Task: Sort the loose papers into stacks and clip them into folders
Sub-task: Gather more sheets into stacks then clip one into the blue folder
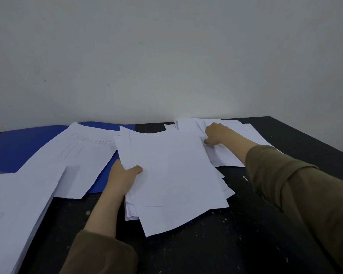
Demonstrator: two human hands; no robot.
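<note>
A loose bundle of white papers (pixel 174 175) is held above the middle of the black table. My left hand (pixel 123 177) grips its left edge, thumb on top. My right hand (pixel 216 135) reaches to the far right and pinches a sheet from a spread pile of white papers (pixel 245 135) lying there. A blue folder (pixel 12 147) lies at the far left, partly under a sheet with pencil writing (pixel 81 147). Another stack of white papers (pixel 18 204) fills the near left corner.
The black table (pixel 206 250) is speckled with white marks. A plain pale wall (pixel 166 56) rises right behind its far edge. The table's right edge runs diagonally at the far right.
</note>
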